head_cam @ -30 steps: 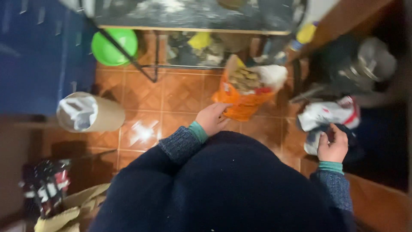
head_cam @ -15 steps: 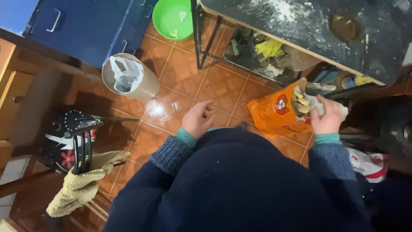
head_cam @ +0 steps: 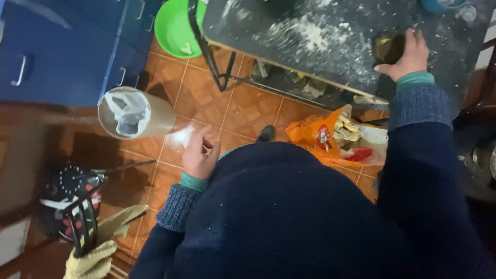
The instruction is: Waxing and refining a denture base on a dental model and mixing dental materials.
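My right hand (head_cam: 408, 54) reaches up onto the dark, flour-dusted table (head_cam: 320, 46) and is wrapped around a small dark round cup or jar (head_cam: 387, 47) standing there. My left hand (head_cam: 199, 152) hangs at my side over the tiled floor, fingers loosely curled and holding nothing. Below the table edge, an orange plastic bag (head_cam: 323, 137) full of scraps and wrappers sits on the floor in front of me. My dark sweater fills the lower middle of the view.
A tan cylindrical bin (head_cam: 135, 113) with a white liner stands on the orange floor tiles to the left. A green basin (head_cam: 178, 26) lies by the blue cabinet (head_cam: 67, 49). A black wire rack (head_cam: 80, 217) with cloths is at the lower left.
The view has swung up toward the table. My right hand rose from the orange bag to the tabletop and closed on the dark cup. The left hand stayed low at my side.
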